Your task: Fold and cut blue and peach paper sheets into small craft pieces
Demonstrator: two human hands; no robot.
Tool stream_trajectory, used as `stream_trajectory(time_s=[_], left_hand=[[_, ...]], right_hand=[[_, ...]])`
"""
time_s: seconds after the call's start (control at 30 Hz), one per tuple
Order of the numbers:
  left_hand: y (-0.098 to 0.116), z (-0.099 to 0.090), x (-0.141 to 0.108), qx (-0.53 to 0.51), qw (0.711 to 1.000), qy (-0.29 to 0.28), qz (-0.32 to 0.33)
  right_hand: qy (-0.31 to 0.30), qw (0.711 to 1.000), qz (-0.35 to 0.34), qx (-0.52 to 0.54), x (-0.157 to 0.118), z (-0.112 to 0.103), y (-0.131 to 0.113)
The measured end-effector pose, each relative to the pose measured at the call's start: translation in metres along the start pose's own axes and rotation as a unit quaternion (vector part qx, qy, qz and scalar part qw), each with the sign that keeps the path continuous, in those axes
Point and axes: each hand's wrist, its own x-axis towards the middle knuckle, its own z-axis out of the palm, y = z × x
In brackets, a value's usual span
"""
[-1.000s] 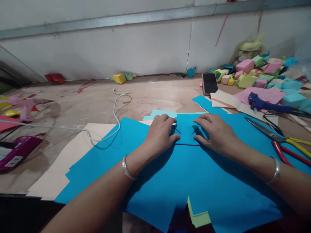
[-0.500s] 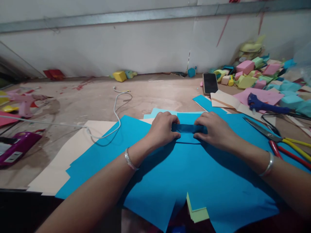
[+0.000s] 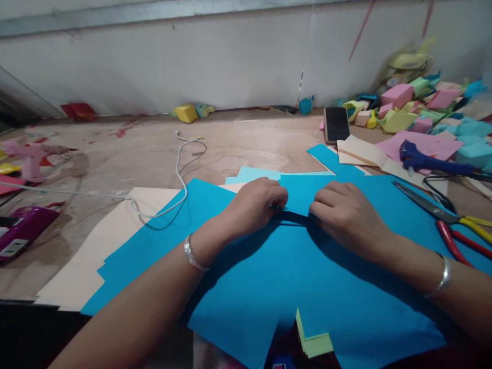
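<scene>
"One broad table (image 3: 249,148), and what covers its near side?"

"Large blue sheets (image 3: 300,277) across the middle, with peach sheets (image 3: 96,241) beside and partly under them at left. They overlap too much for me to count."

"And the hands?"

"Two, both nearly closed. The left hand (image 3: 263,202) curls its fingers round one end of a folded blue paper (image 3: 292,217); the right hand (image 3: 348,218) closes over the other end, its thumb hidden."

"So where is that paper, exactly?"

"Between the two hands, over the blue sheets. I can't tell whether its lower edge touches them."

"How would it handle?"

"Very light, I'd judge, and fairly stiff for paper: springy along the fold, hardly slippery, easily creased. Best taken near both ends, with gentle, even pressure."

"Count the rest, going down in size."

"One pair of scissors (image 3: 438,210) at right; red and yellow handles crowd there, so a second tool is possible. Two glue guns: a blue glue gun (image 3: 434,163) at right, a pink glue gun (image 3: 31,156) at left. One phone (image 3: 337,124)."

"Anything smaller?"

"Paper shapes (image 3: 422,124) heaped at far right, too jumbled to count, and two silver bracelets (image 3: 190,253), one on each wrist."
</scene>
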Motion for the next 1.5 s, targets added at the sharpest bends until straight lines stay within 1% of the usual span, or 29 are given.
stream_trajectory(time_s=[0.1,0.23,0.37,0.53,0.6,0.67,0.8,0.93,1.13,1.2,1.23,1.3,1.33,1.37,1.4,1.43,1.47,1.5], left_hand=[[0.001,-0.002,-0.002,0.013,1.000,-0.008,0.026],[0.006,-0.005,-0.003,0.049,0.998,-0.032,0.038],[0.010,-0.008,-0.004,0.060,0.996,-0.045,0.047],[0.011,-0.011,-0.007,0.073,0.992,-0.074,0.068],[0.013,-0.014,-0.010,0.088,0.990,-0.080,0.073],[0.016,-0.017,-0.012,0.100,0.989,-0.083,0.071],[0.021,-0.022,-0.015,0.091,0.989,-0.094,0.074],[0.020,-0.018,-0.012,0.103,0.991,-0.058,0.064],[0.015,-0.009,-0.009,0.122,0.990,0.013,0.067],[0.015,-0.006,-0.009,0.127,0.990,0.044,0.049],[0.016,-0.005,-0.008,0.121,0.990,0.073,0.024],[0.020,-0.002,-0.007,0.075,0.982,0.161,-0.065],[0.023,0.000,-0.007,0.027,0.971,0.203,-0.122],[0.026,0.001,-0.007,-0.043,0.958,0.225,-0.175],[0.030,0.003,-0.006,-0.133,0.943,0.219,-0.213],[0.035,0.006,-0.006,-0.241,0.924,0.189,-0.230],[0.040,0.008,-0.007,-0.353,0.896,0.142,-0.228],[0.045,0.011,-0.007,-0.458,0.858,0.095,-0.212]], right_hand=[[0.011,1.000,-0.016,-0.025,0.000,-0.002,-0.003],[0.008,0.999,-0.036,-0.032,-0.001,-0.001,-0.004],[-0.021,0.998,-0.049,-0.013,-0.005,0.000,-0.002],[-0.080,0.993,-0.084,0.012,-0.014,-0.002,0.004],[-0.091,0.991,-0.093,0.013,-0.015,-0.004,0.006],[-0.086,0.992,-0.097,0.009,-0.016,-0.006,0.005],[-0.049,0.992,-0.113,-0.006,-0.016,-0.009,0.000],[-0.018,0.992,-0.119,-0.030,-0.015,-0.011,-0.003],[0.016,0.992,-0.099,-0.075,-0.013,-0.012,-0.004],[0.029,0.992,-0.090,-0.089,-0.013,-0.011,-0.005],[0.040,0.992,-0.079,-0.093,-0.012,-0.010,-0.006],[0.071,0.992,-0.042,-0.097,-0.012,-0.008,-0.006],[0.095,0.991,-0.019,-0.097,-0.012,-0.008,-0.005],[0.123,0.988,0.004,-0.097,-0.012,-0.007,-0.005],[0.151,0.983,0.021,-0.098,-0.011,-0.008,-0.004],[0.177,0.978,0.032,-0.104,-0.011,-0.008,-0.004],[0.198,0.973,0.034,-0.112,-0.011,-0.009,-0.005],[0.211,0.969,0.027,-0.124,-0.011,-0.010,-0.007]])
